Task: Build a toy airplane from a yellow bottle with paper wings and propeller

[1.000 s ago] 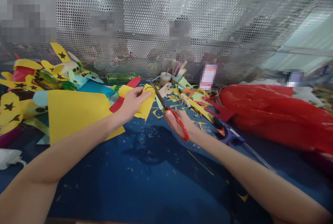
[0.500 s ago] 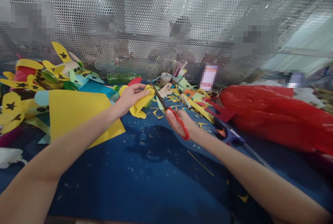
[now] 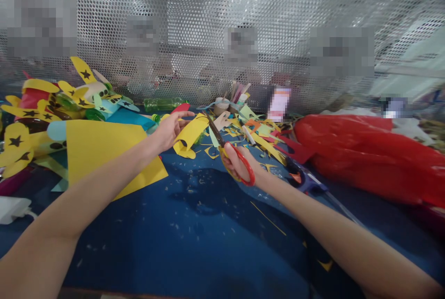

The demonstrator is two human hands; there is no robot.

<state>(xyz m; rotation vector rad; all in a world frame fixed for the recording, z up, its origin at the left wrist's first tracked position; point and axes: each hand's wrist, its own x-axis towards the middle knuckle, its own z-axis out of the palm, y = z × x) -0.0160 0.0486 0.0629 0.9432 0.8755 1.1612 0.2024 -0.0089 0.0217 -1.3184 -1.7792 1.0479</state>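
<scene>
My left hand is beside a curled piece of yellow paper, its index finger stretched along the top edge and its grip loose. Where the other fingertips touch the paper is partly hidden. In my right hand is a pair of scissors with red and yellow handles. Their dark blades point up and left, the tips close to the paper's right edge. Green plastic shows behind the curled paper.
Yellow paper sheets lie at left, near bottle planes with star-marked wings. Paper scraps, a purple glue gun and a red plastic bag lie at right. A perforated metal screen stands behind the blue table.
My left thumb has come off the yellow paper and the fingers have loosened, shifting slightly left. My right hand has turned a little, showing the scissors' yellow inner handle.
</scene>
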